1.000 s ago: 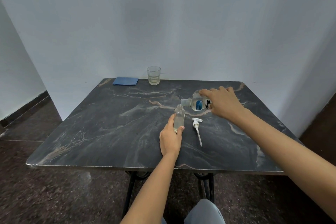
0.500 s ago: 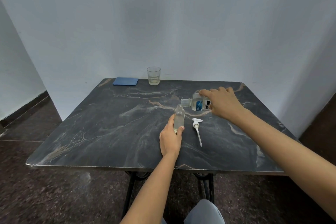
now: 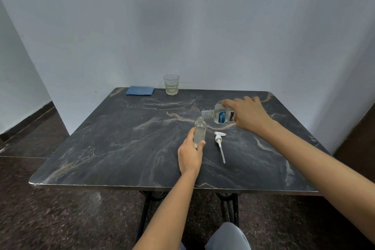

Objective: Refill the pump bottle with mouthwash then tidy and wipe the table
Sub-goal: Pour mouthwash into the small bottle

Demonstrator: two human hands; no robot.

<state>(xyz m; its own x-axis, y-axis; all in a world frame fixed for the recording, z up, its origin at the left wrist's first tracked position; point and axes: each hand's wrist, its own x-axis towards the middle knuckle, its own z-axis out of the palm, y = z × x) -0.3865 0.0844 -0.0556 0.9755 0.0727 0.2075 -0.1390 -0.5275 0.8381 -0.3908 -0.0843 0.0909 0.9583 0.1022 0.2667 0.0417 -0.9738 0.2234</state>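
Pouring is underway: left hand [image 3: 189, 157] fingers wrap the upright pump bottle [image 3: 199, 131], right hand [image 3: 249, 115] fingers grip the tipped Listerine bottle [image 3: 220, 116]; pump head [image 3: 220, 142] lies unfitted, blue cloth [image 3: 140, 90] unused.

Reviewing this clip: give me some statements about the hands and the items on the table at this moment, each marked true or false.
1. The left hand grips the small clear bottle, which stands upright on the table. True.
2. The pump head is fitted on the small clear bottle. False: it lies flat on the table, to that bottle's right.
3. The right hand holds the mouthwash bottle tipped on its side, its neck toward the small clear bottle's mouth. True.
4. The glass stands on the blue cloth. False: the cloth lies apart from the glass, to its left, at the far edge.
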